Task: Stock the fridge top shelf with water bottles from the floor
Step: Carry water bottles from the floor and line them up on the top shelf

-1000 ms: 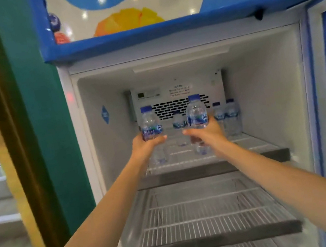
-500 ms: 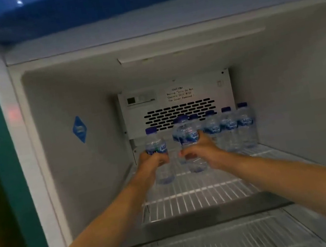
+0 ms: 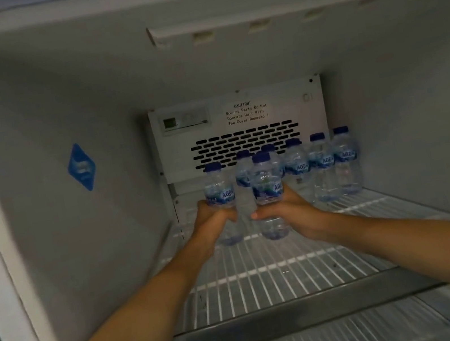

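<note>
Both hands are deep in the fridge, each wrapped round a small water bottle. The left hand grips the left bottle low on its body, and the right hand grips the right bottle the same way. The two bottles are upright and side by side, their bases down at the wires of the top shelf. Whether they already rest on it I cannot tell. Behind them a row of like bottles stands along the back, under the vent panel, running from the right wall toward the middle.

To my eye this is the placing step of one load. The next move calls for seating both bottles flat on the wires, likely beside or in front of the row, then loosening the fingers without tipping them. Narrow bottles wobble easily on a wire rack. Much of the shelf is unfilled, so more trips to the floor seem due.
</note>
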